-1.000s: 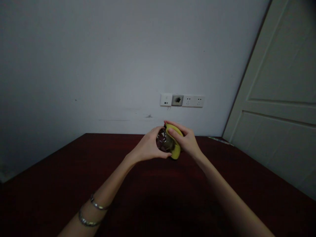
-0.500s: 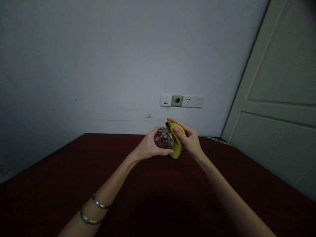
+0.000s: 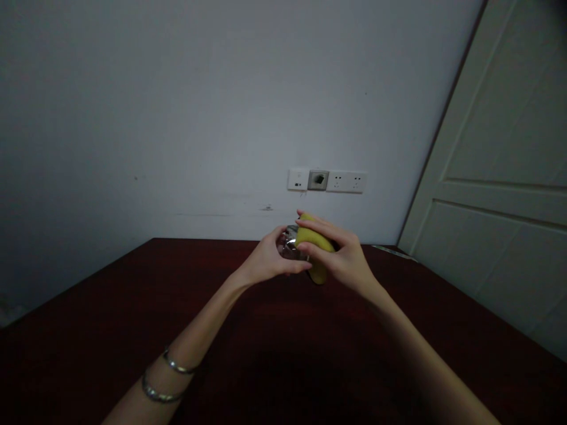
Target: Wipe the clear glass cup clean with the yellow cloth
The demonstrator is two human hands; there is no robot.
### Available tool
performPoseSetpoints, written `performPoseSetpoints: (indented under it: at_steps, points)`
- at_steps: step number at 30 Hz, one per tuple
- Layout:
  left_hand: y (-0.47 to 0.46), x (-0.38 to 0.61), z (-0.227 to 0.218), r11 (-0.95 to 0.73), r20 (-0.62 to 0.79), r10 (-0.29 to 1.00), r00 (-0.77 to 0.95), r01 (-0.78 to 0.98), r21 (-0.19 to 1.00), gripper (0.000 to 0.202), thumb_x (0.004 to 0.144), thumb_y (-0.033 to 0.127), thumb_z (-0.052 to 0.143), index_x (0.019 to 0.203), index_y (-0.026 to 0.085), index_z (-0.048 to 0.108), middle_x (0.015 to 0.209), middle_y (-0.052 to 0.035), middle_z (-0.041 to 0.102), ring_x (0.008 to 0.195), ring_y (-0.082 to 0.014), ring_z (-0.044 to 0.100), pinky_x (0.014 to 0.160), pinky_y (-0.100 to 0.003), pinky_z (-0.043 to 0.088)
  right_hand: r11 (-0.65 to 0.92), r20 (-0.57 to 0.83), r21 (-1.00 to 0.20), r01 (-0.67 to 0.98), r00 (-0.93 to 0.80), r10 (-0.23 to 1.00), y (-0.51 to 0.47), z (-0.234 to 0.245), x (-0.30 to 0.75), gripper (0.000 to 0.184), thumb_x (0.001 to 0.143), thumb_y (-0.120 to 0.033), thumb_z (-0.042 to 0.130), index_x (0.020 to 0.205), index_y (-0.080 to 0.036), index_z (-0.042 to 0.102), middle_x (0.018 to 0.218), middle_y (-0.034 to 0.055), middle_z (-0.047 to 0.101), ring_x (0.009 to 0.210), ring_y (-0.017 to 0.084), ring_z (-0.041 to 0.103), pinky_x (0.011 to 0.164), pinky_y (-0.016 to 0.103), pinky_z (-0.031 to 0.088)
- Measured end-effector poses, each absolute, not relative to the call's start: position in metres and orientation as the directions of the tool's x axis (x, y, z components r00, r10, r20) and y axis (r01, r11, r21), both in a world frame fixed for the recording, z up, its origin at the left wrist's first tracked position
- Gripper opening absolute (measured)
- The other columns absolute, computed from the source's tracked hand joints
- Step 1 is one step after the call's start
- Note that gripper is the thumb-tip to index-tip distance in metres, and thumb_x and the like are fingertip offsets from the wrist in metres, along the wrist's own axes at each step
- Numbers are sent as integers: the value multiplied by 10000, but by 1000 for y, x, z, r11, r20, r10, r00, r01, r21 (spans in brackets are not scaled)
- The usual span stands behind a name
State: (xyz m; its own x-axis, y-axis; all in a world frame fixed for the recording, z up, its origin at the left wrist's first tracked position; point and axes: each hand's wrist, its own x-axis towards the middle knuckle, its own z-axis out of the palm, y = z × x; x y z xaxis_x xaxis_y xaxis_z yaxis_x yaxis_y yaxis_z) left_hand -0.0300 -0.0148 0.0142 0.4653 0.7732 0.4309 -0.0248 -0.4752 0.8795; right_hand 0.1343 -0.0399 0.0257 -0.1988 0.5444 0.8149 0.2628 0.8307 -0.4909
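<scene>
Above a dark red table [image 3: 110, 307], my left hand [image 3: 266, 262] is closed around a small clear glass object [image 3: 290, 248] with shiny facets. My right hand [image 3: 345, 260] presses a yellow cloth [image 3: 312, 242] against the right side and top of the glass, fingers wrapped over the cloth. Most of the glass is hidden by the cloth and my fingers. Two silver bangles [image 3: 166, 381] sit on my left forearm.
A pale wall stands behind the table with a row of white sockets [image 3: 328, 180]. A cream door [image 3: 500, 177] is at the right. A thin flat strip [image 3: 392, 251] lies near the table's far right edge.
My right hand has slid the yellow cloth leftward over the top of the glass, covering more of it. My left hand has held nearly the same place.
</scene>
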Motion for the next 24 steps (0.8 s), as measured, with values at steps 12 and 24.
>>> performPoseSetpoints:
  at_steps: [12,24]
  points:
    - [-13,-28,12,-569,494,725,480,12,822,656,552,112,739,1148,137,465,1025,-76,604,916,-200,599,793,-342,490,885,784,-338,319,-425,452,-47,28,135,381,767,-268,688,1144,-301,643,1354,39,525,1255,234,488,1074,458,374]
    - [-17,-29,10,-665,537,717,445,206,718,654,569,205,774,1147,147,475,1027,-72,621,910,-215,605,779,-344,490,872,840,-367,325,-288,461,-41,23,131,332,776,-287,677,1108,-281,665,1309,51,569,1209,233,533,1054,448,394]
